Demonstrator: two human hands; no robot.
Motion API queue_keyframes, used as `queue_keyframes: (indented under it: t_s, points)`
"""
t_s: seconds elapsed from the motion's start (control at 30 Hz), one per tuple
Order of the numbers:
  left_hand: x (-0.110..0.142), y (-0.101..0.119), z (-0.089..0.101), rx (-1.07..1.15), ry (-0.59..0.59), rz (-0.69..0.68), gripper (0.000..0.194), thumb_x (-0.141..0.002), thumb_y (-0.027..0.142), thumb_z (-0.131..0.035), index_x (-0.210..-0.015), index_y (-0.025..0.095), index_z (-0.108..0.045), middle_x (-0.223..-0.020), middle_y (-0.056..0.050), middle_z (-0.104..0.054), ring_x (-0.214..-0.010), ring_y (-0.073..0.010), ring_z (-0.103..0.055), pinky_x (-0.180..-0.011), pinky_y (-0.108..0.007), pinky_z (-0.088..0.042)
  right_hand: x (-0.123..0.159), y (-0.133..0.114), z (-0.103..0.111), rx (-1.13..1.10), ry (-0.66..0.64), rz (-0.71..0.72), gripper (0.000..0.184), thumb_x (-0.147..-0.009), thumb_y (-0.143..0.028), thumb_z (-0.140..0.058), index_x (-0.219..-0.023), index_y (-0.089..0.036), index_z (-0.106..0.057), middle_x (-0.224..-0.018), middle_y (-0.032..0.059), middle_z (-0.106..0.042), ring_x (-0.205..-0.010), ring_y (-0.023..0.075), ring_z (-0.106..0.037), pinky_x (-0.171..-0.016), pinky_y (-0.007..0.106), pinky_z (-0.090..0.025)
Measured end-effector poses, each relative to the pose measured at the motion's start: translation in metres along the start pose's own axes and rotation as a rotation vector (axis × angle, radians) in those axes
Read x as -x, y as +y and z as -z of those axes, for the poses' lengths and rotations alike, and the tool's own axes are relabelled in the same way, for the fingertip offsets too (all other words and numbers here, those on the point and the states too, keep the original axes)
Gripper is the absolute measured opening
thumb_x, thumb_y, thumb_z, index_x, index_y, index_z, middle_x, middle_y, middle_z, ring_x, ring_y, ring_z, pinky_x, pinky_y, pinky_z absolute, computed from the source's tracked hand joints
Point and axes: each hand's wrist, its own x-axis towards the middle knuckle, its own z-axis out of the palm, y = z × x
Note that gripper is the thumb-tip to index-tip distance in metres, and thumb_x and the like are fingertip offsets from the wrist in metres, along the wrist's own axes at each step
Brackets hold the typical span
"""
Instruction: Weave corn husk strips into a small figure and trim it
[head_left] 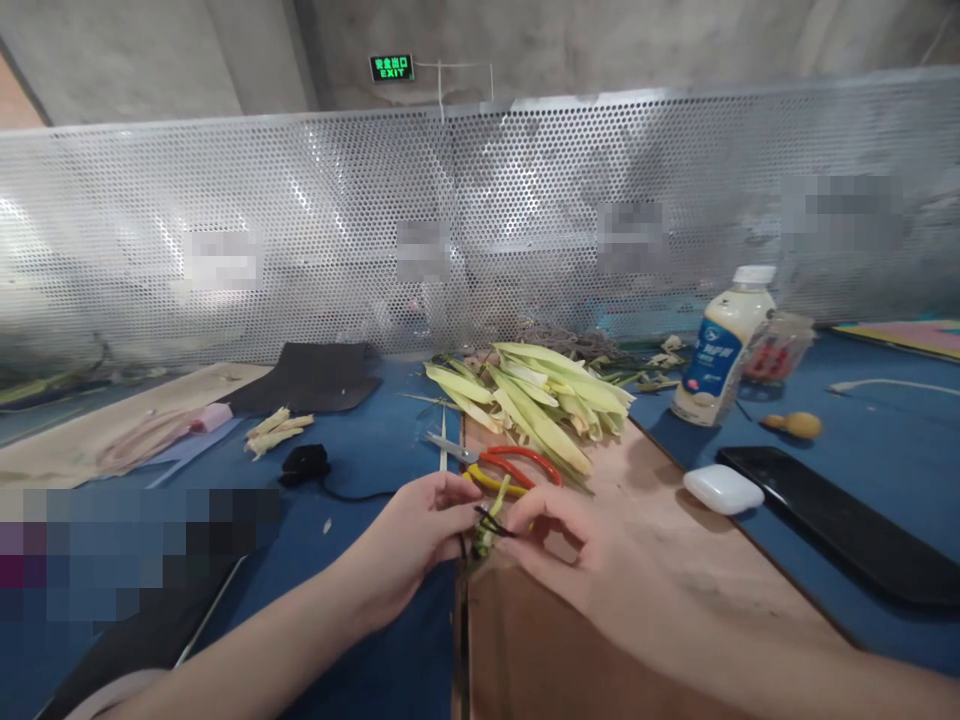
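My left hand [431, 525] is closed around a small bundle of green husk strips [495, 505], its fingertips pressed near the black cord [489, 522]. Between thumb and forefinger, my right hand [559, 535] pinches that cord, which loops around the bundle. The cord trails left behind my left wrist to a small black wound bundle [306, 463] on the blue cloth. Just beyond my hands lie scissors [517, 462] with red and yellow handles, blades pointing left. A pile of pale green corn husks [536, 395] rests behind the scissors.
A labelled bottle [720, 345] stands at the right near a clear tub [780, 345]. A white earbud case [724, 488] sits beside a black phone [840, 525]. Small husk pieces [277, 432] and a dark sheet [304, 377] lie left. A perforated metal panel [337, 220] borders the back.
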Motion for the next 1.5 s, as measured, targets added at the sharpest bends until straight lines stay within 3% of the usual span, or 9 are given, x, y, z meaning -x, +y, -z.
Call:
queue_keyframes:
  t_s: [0.13,0.3,0.47,0.57,0.67,0.87,1.07,1.5]
  points:
    - [0.002,0.0,-0.001,-0.012,-0.035,0.007,0.017,-0.072,0.022,-0.066,-0.082,0.015,-0.054,-0.076,0.001,-0.058,-0.069,-0.0093,-0.054,-0.067,-0.023,-0.042,0.001,-0.001,-0.003,0.008,0.028,0.073,0.004,-0.082,-0.022,-0.05,-0.083,-0.019,-0.054,-0.078,-0.0025,-0.059,-0.07,0.0093,-0.053,-0.064,0.021,-0.041]
    - [0.004,0.0,-0.002,-0.038,-0.074,0.037,0.011,-0.077,0.021,-0.06,-0.083,0.014,-0.054,-0.075,0.001,-0.057,-0.07,-0.0087,-0.054,-0.067,-0.022,-0.041,-0.001,0.0,-0.002,0.012,-0.024,0.032,0.003,-0.082,-0.022,-0.051,-0.081,-0.019,-0.052,-0.076,-0.0026,-0.057,-0.07,0.0099,-0.051,-0.063,0.022,-0.041]
    - [0.008,0.001,-0.006,0.027,-0.099,0.041,0.008,-0.075,0.01,-0.053,-0.082,0.014,-0.054,-0.075,-0.001,-0.057,-0.072,-0.0104,-0.054,-0.073,-0.025,-0.042,-0.002,-0.001,-0.001,0.067,-0.027,0.066,0.007,-0.078,-0.018,-0.055,-0.074,-0.018,-0.049,-0.072,-0.0027,-0.052,-0.066,0.0097,-0.046,-0.06,0.022,-0.037]
    - [0.01,0.003,-0.006,0.122,-0.185,0.017,0.012,-0.076,0.009,-0.046,-0.082,0.013,-0.055,-0.083,-0.005,-0.059,-0.077,-0.0149,-0.056,-0.077,-0.032,-0.044,-0.003,-0.001,-0.002,0.072,-0.002,0.061,0.013,-0.072,-0.009,-0.055,-0.069,-0.017,-0.045,-0.069,-0.0031,-0.048,-0.063,0.0089,-0.043,-0.058,0.021,-0.035]
    - [0.01,0.004,-0.006,0.167,-0.264,0.01,0.012,-0.082,0.019,-0.046,-0.083,0.013,-0.055,-0.083,-0.006,-0.058,-0.079,-0.0159,-0.055,-0.081,-0.035,-0.043,-0.003,-0.001,-0.003,0.078,0.0,0.07,0.016,-0.069,-0.004,-0.053,-0.07,-0.017,-0.045,-0.069,-0.0032,-0.047,-0.063,0.0086,-0.043,-0.057,0.02,-0.036]
    - [0.013,0.004,-0.007,-0.072,-0.199,-0.001,0.016,-0.076,0.026,-0.064,-0.084,0.016,-0.054,-0.083,-0.002,-0.055,-0.08,-0.0136,-0.053,-0.077,-0.028,-0.039,-0.003,0.002,-0.005,0.145,0.049,0.153,0.016,-0.072,-0.002,-0.05,-0.07,-0.017,-0.044,-0.069,-0.0028,-0.047,-0.062,0.0081,-0.043,-0.057,0.019,-0.037]
    - [0.013,0.003,-0.004,-0.111,-0.217,-0.019,0.01,-0.077,0.022,-0.06,-0.082,0.017,-0.052,-0.082,0.0,-0.054,-0.075,-0.0114,-0.052,-0.069,-0.024,-0.037,-0.001,0.003,-0.006,0.187,0.082,0.271,0.013,-0.072,-0.005,-0.053,-0.07,-0.016,-0.047,-0.068,-0.0021,-0.048,-0.061,0.0082,-0.045,-0.054,0.019,-0.038]
    - [0.011,0.004,-0.007,-0.053,-0.141,-0.011,0.006,-0.08,0.019,-0.051,-0.079,0.016,-0.046,-0.071,0.003,-0.046,-0.067,-0.0084,-0.044,-0.065,-0.023,-0.036,0.001,0.003,-0.002,0.147,0.06,0.292,0.008,-0.078,-0.01,-0.048,-0.073,-0.016,-0.046,-0.075,0.0001,-0.05,-0.071,0.0096,-0.048,-0.065,0.023,-0.041]
